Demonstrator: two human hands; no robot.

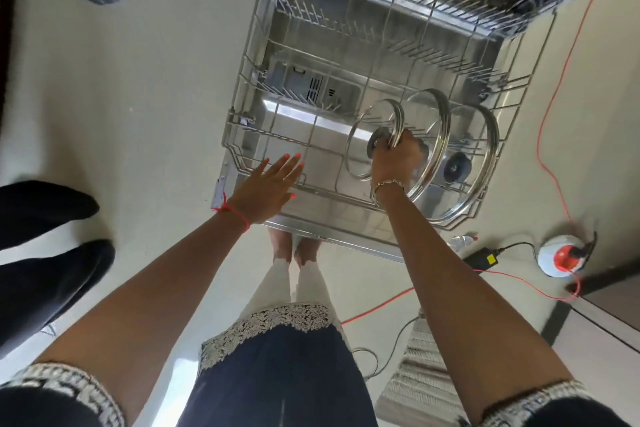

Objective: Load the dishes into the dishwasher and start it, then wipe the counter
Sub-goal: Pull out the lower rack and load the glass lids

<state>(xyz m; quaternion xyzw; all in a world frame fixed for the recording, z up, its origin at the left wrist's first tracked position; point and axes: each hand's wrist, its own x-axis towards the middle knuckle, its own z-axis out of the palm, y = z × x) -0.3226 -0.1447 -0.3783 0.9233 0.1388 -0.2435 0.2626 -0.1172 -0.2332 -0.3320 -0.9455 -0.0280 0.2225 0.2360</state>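
Head view: right hand (393,163) pinching glass lid (375,139) by its rim, near lower rack's (242,149) front edge; left hand (268,189) spread flat over front-left corner.

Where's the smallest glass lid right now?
Head view, right of centre: the smallest glass lid is gripped by the right hand at the lower rack, left of two larger lids.

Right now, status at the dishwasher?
Left hand open over lower rack front edge. Right hand grips small glass lid in rack. Two larger lids stand beside it.
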